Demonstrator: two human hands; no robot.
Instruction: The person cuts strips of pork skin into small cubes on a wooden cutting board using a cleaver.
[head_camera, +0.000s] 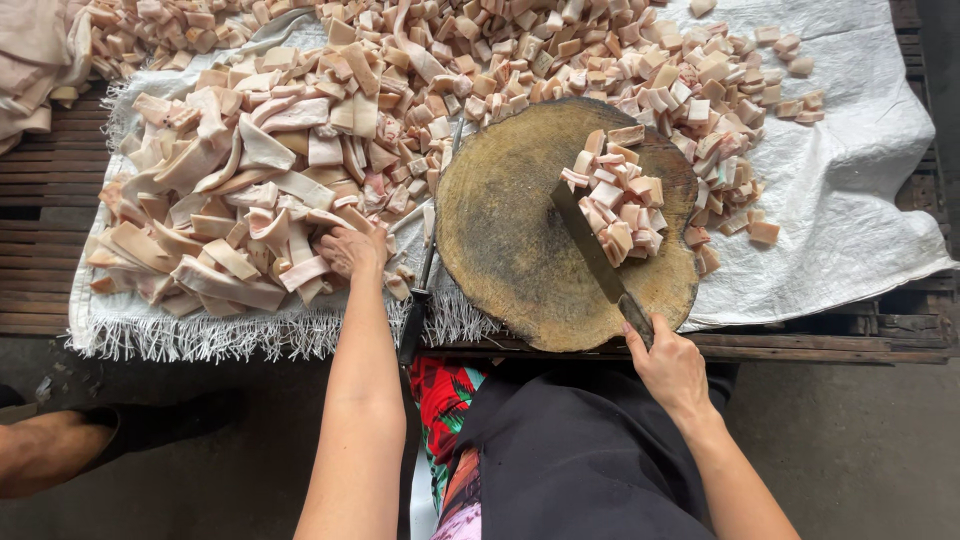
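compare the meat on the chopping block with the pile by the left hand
The pieces on the round chopping block are small cubes; the pile under the left hand is long uncut strips. The cubes lie against the cleaver in the right hand. Both are pale pink.
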